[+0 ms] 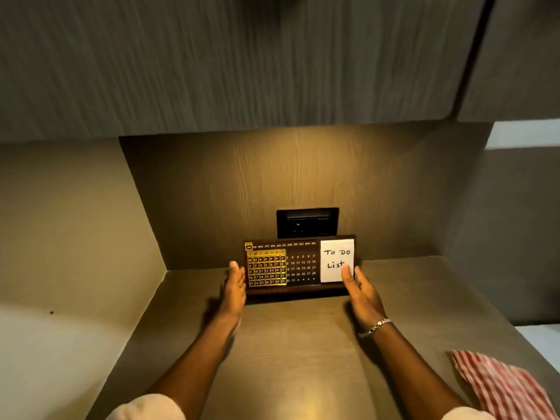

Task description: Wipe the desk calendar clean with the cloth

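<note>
A dark wooden desk calendar (pixel 300 265) stands upright at the back of the desk, against the wall. It has a gold date frame on its left and a white "To Do List" note (pixel 337 259) on its right. My left hand (pixel 235 291) is at the calendar's left end and my right hand (pixel 360 291) at its right end, thumb over the note's lower corner. Both hands grip the calendar's ends. A red and white striped cloth (pixel 500 386) lies on the desk at the lower right, apart from both hands.
A black wall socket (pixel 307 222) sits just behind the calendar. The brown desk top (pixel 297 359) is boxed in by a side panel on the left and a cabinet overhead. The desk's right edge runs beside the cloth.
</note>
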A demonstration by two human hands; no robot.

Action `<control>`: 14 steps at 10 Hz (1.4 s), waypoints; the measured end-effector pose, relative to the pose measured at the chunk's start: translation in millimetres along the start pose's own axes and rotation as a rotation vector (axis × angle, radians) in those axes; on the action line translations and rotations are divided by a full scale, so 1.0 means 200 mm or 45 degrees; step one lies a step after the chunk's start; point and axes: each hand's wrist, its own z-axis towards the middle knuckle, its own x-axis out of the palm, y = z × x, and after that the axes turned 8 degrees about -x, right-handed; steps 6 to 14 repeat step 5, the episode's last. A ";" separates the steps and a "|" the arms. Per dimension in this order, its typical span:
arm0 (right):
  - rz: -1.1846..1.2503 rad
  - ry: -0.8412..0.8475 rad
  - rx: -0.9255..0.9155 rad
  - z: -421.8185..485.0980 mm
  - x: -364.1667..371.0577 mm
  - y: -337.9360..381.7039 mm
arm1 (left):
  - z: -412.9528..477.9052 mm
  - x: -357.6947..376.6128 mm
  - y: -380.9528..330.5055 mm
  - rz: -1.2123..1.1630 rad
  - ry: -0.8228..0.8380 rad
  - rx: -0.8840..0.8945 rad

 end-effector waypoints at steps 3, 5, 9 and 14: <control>-0.013 -0.018 -0.025 -0.06 -0.01 0.08 | 0.10 -0.02 0.04 0.195 0.019 0.014; 0.198 -0.160 -0.671 -0.53 -0.26 0.42 | -0.32 0.06 -0.08 0.708 -0.145 0.523; 0.198 -0.160 -0.671 -0.53 -0.26 0.42 | -0.32 0.06 -0.08 0.708 -0.145 0.523; 0.198 -0.160 -0.671 -0.53 -0.26 0.42 | -0.32 0.06 -0.08 0.708 -0.145 0.523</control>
